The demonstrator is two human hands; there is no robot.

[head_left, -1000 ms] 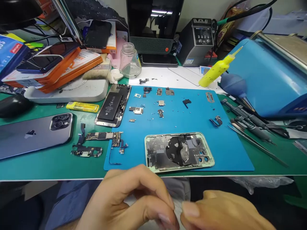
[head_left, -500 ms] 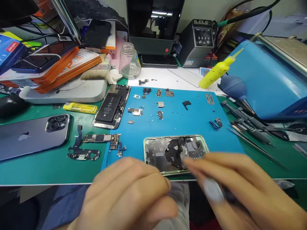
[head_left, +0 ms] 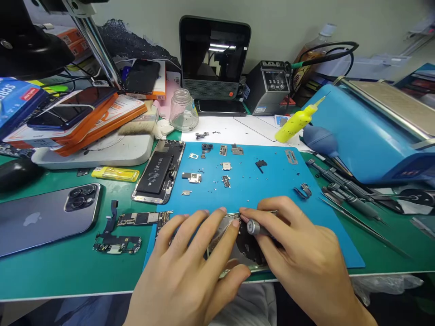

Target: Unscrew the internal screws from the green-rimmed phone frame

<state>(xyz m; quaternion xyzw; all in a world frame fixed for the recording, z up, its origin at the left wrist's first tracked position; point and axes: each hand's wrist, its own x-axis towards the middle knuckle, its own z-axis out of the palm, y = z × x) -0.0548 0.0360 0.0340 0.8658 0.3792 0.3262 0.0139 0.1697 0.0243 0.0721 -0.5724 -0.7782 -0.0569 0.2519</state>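
Hands first: your left hand (head_left: 193, 258) lies flat with spread fingers on the phone shell (head_left: 234, 253), near the front edge of the blue mat (head_left: 272, 181). Your right hand (head_left: 299, 253) is closed on a small screwdriver (head_left: 254, 227) over it. If the tip slips, it could scratch the shell. A bump could scatter the tiny screws (head_left: 214, 181) just behind, or knock the circuit board (head_left: 142, 219) on the counter (head_left: 50, 271).

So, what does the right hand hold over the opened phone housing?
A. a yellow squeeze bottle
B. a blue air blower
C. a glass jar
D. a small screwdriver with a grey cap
D: the right hand grips a screwdriver, grey cap showing, over the phone housing.
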